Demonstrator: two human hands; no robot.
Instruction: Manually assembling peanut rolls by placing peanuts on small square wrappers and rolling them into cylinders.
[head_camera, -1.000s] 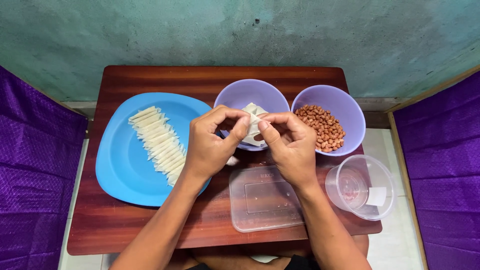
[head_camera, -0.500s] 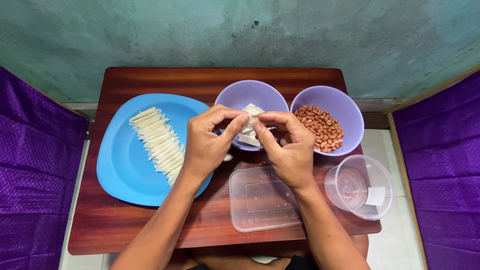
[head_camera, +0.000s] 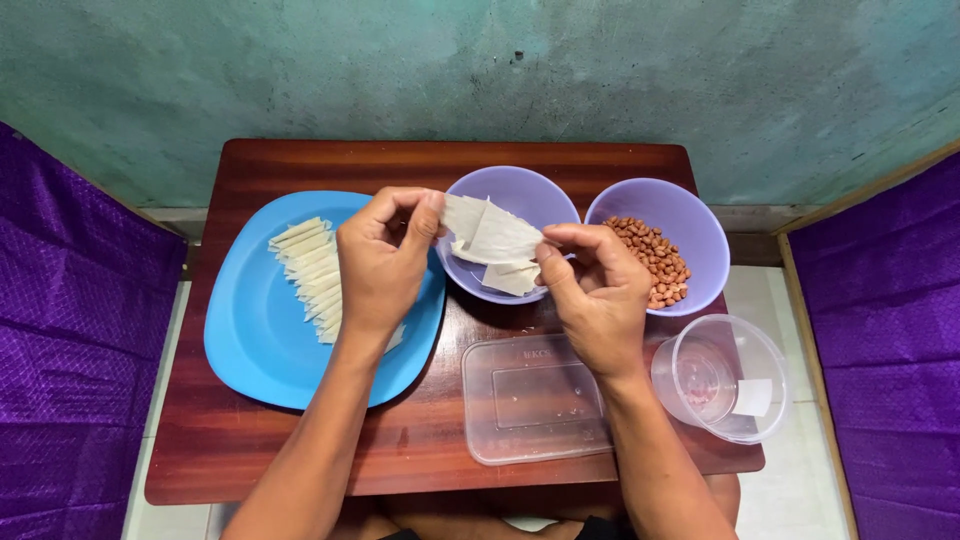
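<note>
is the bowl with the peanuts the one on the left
No, the peanuts lie in the right purple bowl; the left bowl holds thin white wrappers.

a: the desk (head_camera: 250, 450) is dark reddish-brown wood with a streaky grain. the plate (head_camera: 250, 340) is plain bright blue, and the row of rolled sticks (head_camera: 305, 265) on it is pale cream.

b: both bowls, the left bowl (head_camera: 520, 190) and the right bowl (head_camera: 690, 215), are soft lilac. the peanuts (head_camera: 655, 255) are reddish brown, the pastry sheet (head_camera: 495, 235) off-white.

a: the lid (head_camera: 530, 400) and round tub (head_camera: 725, 375) are clear plastic. the wall (head_camera: 480, 70) is mottled teal-green, and the cloth (head_camera: 70, 330) on both sides is purple with a quilted diamond pattern.
</note>
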